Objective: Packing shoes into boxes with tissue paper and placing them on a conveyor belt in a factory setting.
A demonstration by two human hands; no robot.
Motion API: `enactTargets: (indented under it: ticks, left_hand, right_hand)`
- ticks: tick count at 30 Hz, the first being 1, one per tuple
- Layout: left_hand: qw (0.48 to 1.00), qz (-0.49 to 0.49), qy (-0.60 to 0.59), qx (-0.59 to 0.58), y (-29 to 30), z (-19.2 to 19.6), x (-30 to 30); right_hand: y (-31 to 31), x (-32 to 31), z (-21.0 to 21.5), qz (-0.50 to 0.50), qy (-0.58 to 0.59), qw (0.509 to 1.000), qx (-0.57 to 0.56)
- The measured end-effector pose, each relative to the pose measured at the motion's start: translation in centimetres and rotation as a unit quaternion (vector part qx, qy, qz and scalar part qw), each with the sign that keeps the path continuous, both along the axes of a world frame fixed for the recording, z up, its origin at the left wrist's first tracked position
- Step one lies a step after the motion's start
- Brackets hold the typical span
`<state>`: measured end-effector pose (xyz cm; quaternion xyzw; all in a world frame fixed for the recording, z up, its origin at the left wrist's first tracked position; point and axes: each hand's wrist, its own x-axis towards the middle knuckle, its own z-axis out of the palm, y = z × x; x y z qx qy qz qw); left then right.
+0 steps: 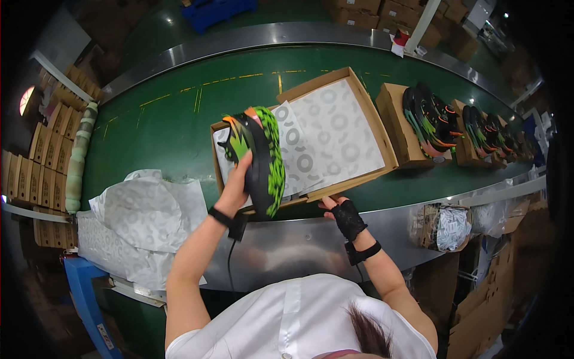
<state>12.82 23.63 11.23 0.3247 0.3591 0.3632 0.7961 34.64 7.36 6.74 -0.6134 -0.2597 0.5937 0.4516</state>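
Note:
A sports shoe (260, 158) is in my left hand (238, 182), whose fingers wrap round its side. Its studded green-and-black sole faces right, and its upper is black, green and orange. The shoe is held over the left part of an open cardboard shoebox (373, 131). White wrapping paper (335, 128) with grey ring prints lines the box, and part of it is hidden behind the shoe. At the front edge of the box is my right hand (339, 209), in a black fingerless glove, its bent fingers a little apart and nothing seen in them.
Loose printed paper sheets (140, 209) lie at the left on the green conveyor belt (173, 113). Boxes with more shoes (427, 122) stand to the right. Stacked shoeboxes (45, 164) fill the far left. A metal rail (311, 239) runs along the near edge.

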Motion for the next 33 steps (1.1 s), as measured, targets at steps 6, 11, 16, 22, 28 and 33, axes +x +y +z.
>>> enactTargets:
  ticks: [6,11,16,22,28,33]
  left_hand:
    - [0.929,-0.206,0.279,-0.127,5.6,-6.5,4.0]
    - [0.921,-0.21,0.299,-0.132,5.4,-7.1,4.3]
    - [0.984,-0.116,0.036,-0.127,3.2,-4.5,0.6]
    - [0.957,0.241,0.159,-0.018,0.6,-5.7,-6.3]
    - [0.949,0.117,0.268,0.121,0.1,-9.5,-5.0]
    - [0.958,0.167,0.223,0.075,-0.7,-9.9,-5.0]
  right_hand:
    - [2.2,-1.8,-1.2,-0.145,0.06,0.987,-0.013]
    - [3.9,-2.5,-2.2,-0.219,-0.051,0.974,0.002]
    - [3.7,-1.6,-5.5,-0.245,-0.347,0.884,0.194]
    - [4.1,-2.7,-4.1,0.091,-0.715,0.641,0.265]
    - [4.4,-4.0,-4.3,0.123,-0.73,0.621,0.258]
    - [3.4,-3.8,-1.3,0.163,-0.674,0.681,0.234]
